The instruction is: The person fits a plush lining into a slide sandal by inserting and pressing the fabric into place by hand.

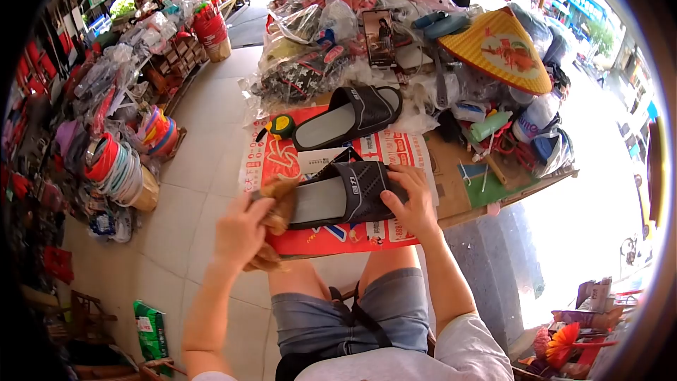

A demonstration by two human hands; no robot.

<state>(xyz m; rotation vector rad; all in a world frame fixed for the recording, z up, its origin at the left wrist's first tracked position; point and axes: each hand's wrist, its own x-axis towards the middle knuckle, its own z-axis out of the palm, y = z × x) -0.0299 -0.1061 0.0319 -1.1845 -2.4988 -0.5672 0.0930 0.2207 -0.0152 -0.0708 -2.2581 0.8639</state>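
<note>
Two dark slide sandals with grey insoles lie on a red and white printed sheet (388,234). My right hand (416,201) rests on the toe end of the nearer sandal (321,202), thumb and fingers gripping its edge. At its heel end, my left hand (243,229) has its fingers closed on a brown cloth (282,204), which touches the heel and hangs over the sheet's edge. The farther sandal (338,121) lies behind, touched by neither hand. Beside it on the left is a yellow and black tape measure (281,125).
Plastic-wrapped goods, a phone (379,39) and a yellow conical hat (504,53) are heaped at the back of the table. A green bottle (491,125) and scissors lie at the right. Baskets and bundled goods (116,169) stand on the left.
</note>
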